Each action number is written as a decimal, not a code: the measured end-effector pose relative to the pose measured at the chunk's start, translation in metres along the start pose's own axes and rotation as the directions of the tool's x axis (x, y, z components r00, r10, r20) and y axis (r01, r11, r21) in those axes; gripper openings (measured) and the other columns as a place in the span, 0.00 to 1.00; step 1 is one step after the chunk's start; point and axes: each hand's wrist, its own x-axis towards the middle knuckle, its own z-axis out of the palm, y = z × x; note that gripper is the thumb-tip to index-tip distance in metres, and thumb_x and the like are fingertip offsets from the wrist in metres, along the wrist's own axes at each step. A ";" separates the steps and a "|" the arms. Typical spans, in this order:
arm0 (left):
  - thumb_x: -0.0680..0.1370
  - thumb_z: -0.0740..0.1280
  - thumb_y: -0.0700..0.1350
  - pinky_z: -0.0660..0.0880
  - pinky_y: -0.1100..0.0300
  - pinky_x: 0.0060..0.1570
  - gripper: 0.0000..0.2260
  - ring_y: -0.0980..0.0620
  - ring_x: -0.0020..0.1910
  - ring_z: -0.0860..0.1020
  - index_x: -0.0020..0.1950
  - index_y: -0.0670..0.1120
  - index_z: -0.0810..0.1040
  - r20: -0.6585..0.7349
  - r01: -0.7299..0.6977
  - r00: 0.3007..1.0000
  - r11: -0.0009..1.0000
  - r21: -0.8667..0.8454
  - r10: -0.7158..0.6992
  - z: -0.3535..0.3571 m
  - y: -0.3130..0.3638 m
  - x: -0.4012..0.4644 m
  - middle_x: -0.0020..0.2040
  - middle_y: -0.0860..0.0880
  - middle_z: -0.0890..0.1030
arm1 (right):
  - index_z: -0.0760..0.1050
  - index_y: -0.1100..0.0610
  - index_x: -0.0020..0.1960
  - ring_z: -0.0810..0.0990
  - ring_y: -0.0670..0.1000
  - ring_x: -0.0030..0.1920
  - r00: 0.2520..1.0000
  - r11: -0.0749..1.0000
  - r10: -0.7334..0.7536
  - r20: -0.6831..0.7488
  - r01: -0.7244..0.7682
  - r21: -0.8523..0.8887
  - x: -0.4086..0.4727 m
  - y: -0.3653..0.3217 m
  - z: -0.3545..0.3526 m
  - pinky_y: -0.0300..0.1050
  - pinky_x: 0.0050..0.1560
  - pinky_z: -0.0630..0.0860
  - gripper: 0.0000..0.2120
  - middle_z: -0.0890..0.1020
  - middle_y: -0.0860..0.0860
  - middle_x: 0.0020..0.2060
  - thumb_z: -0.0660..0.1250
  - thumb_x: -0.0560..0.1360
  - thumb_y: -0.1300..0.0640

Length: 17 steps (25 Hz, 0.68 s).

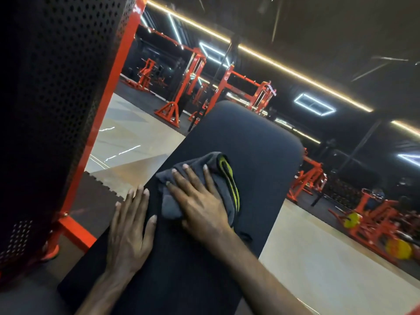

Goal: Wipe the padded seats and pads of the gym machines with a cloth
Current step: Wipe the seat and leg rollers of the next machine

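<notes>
1. One long black pad [238,142] fills the middle of the head view. Its long axis runs from the person at bottom left up to a rounded far end at upper right. To my judgement the next wipe must travel along that axis, away from the body, since the larger unwiped-looking stretch lies beyond the cloth.
2. Surface of the pad: matte, dark, smooth, no tears or stains that I can make out. The lighting is dim, so fine dirt cannot be judged.
3. Left of the pad stands a black perforated panel [56,87] edged by an orange frame [109,92]. Other orange machines stand well apart in the background.
4. Right hand [200,201]: fingers straight and spread, palm flat on the cloth, pressing it to the pad. It is the nearer hand to the far end and carries the work.
5. Left hand [129,228]: flat, fingers straight, resting on the pad's left edge just beside the cloth, holding nothing. It appears to steady the person or the pad.
6. Cloth [218,173]: dark grey, bunched, with yellow-green stripes along its right side. It lies about mid-length on the pad, under and ahead of the right hand, nearer the left edge than the right.
</notes>
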 end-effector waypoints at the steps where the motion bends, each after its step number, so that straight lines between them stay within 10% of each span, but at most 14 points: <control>1: 0.85 0.58 0.51 0.60 0.35 0.79 0.28 0.44 0.84 0.58 0.84 0.42 0.61 0.000 0.009 1.000 1.000 -0.003 -0.009 0.000 0.000 0.000 0.86 0.47 0.59 | 0.69 0.52 0.79 0.51 0.56 0.85 0.998 0.998 0.058 -0.008 -0.058 -0.015 0.010 0.012 -0.003 0.67 0.82 0.46 0.39 0.62 0.52 0.83 0.73 0.68 0.54; 5: 0.85 0.57 0.51 0.59 0.35 0.79 0.28 0.44 0.84 0.58 0.84 0.42 0.61 0.000 -0.001 1.000 1.000 0.012 0.001 0.002 0.000 -0.001 0.85 0.46 0.59 | 0.69 0.53 0.80 0.53 0.57 0.85 0.944 0.950 0.310 -0.112 -0.305 0.062 -0.063 0.000 -0.002 0.69 0.81 0.51 0.41 0.59 0.51 0.84 0.70 0.67 0.56; 11: 0.86 0.57 0.50 0.60 0.35 0.79 0.27 0.44 0.84 0.59 0.84 0.42 0.62 -0.024 -0.004 1.000 1.000 0.020 0.005 0.002 -0.002 -0.006 0.85 0.46 0.60 | 0.70 0.55 0.79 0.54 0.58 0.84 0.999 1.000 0.015 -0.041 -0.014 0.008 -0.048 0.000 0.000 0.70 0.80 0.54 0.36 0.62 0.54 0.83 0.64 0.70 0.55; 17: 0.86 0.55 0.51 0.60 0.35 0.79 0.27 0.45 0.84 0.59 0.84 0.42 0.61 -0.021 0.005 1.000 1.000 0.019 -0.005 0.001 -0.004 -0.008 0.85 0.47 0.60 | 0.68 0.53 0.81 0.55 0.57 0.84 0.902 0.911 0.413 -0.125 -0.406 0.078 -0.127 -0.015 -0.005 0.69 0.80 0.56 0.40 0.60 0.50 0.84 0.71 0.68 0.57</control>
